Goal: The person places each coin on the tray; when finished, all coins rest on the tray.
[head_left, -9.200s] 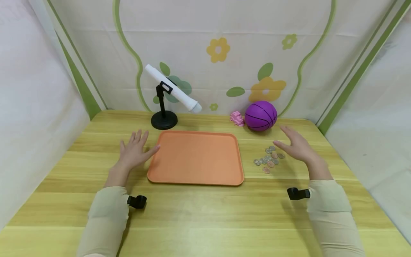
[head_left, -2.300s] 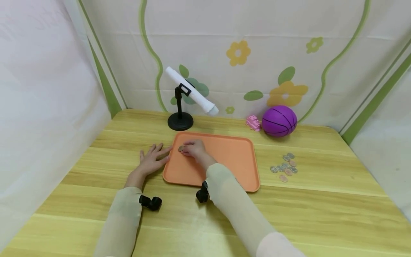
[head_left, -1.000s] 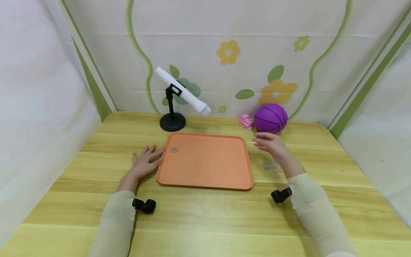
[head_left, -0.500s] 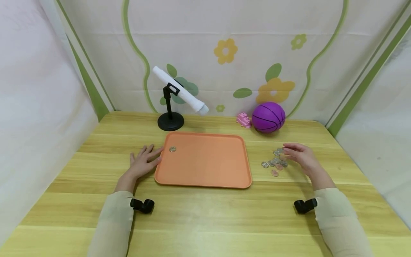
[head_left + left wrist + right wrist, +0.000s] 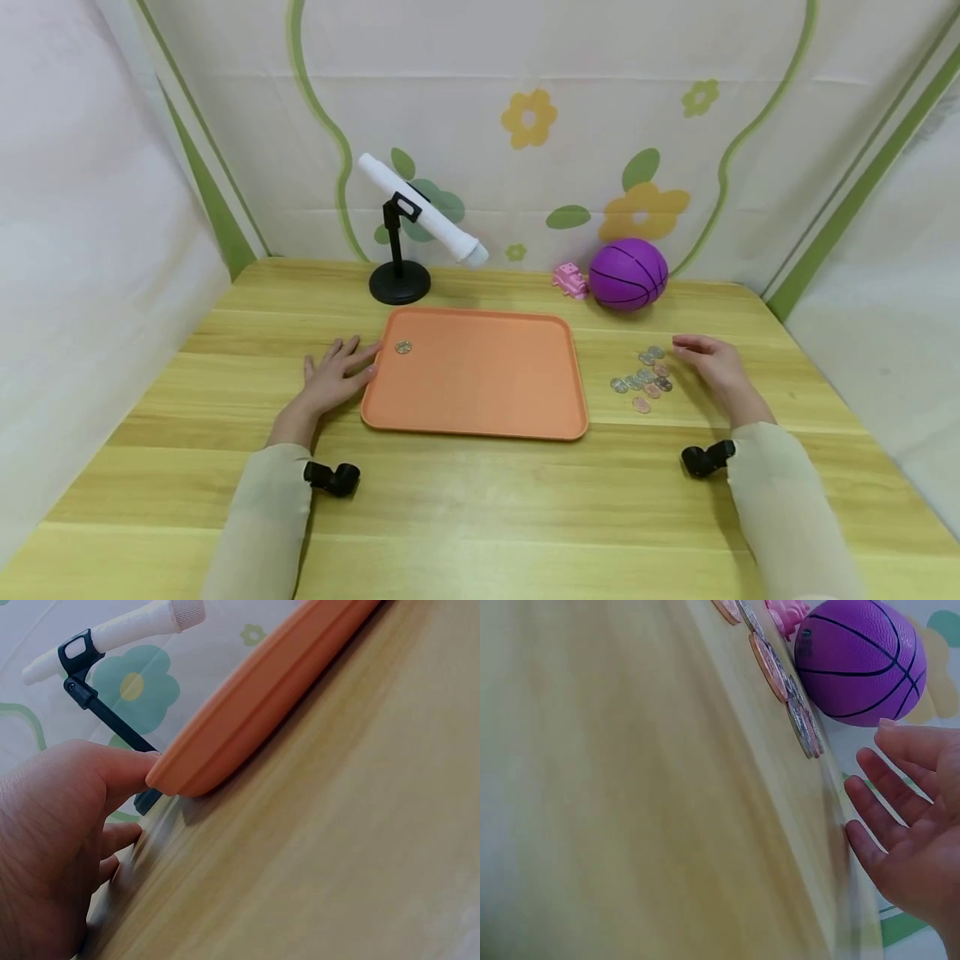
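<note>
Several coins [image 5: 644,376], ball [image 5: 628,275], possibly blurred print [image 5: 805,645]

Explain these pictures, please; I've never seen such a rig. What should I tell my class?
No robot here: these are a person's bare left hand and right hand. The wide picture comes from a camera on the head; the two close-ups from the wrist cameras. On the wooden table lie an orange tray with one coin in it, loose coins, a pink toy, a purple ball and a white microphone on a black stand. The left hand touches the tray's edge; the right hand is beside the loose coins. Neither seems to hold anything.
</note>
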`<state>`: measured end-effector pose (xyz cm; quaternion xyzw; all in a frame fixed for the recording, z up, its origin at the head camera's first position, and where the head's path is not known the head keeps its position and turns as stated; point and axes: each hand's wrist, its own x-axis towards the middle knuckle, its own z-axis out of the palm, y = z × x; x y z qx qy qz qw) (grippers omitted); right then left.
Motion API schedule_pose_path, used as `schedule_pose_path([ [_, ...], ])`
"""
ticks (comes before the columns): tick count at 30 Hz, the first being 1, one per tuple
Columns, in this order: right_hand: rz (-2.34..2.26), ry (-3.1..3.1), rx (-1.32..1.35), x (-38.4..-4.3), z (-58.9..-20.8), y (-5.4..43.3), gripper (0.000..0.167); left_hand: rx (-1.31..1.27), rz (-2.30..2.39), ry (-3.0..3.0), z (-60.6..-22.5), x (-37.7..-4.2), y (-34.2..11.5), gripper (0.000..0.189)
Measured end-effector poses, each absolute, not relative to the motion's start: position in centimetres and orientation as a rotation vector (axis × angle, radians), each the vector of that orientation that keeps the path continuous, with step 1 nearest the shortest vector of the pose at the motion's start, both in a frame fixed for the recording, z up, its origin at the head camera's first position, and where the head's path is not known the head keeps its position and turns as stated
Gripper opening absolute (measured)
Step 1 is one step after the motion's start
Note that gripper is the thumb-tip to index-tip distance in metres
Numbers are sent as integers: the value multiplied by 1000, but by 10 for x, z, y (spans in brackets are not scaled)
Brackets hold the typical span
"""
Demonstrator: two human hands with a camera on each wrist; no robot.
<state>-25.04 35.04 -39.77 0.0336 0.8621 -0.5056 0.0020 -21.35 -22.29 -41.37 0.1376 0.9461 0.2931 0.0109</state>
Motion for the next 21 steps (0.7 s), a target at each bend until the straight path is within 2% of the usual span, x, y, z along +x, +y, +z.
schedule_pose_path([
  [11, -1508, 2732, 24, -266, -419, 347, 47, 425, 917, 2956, -415, -215, -223, 51],
  [21, -1428, 2813, -38, -271, -421, 341, 39, 425, 907, 2959, -415, -215, -223, 50],
])
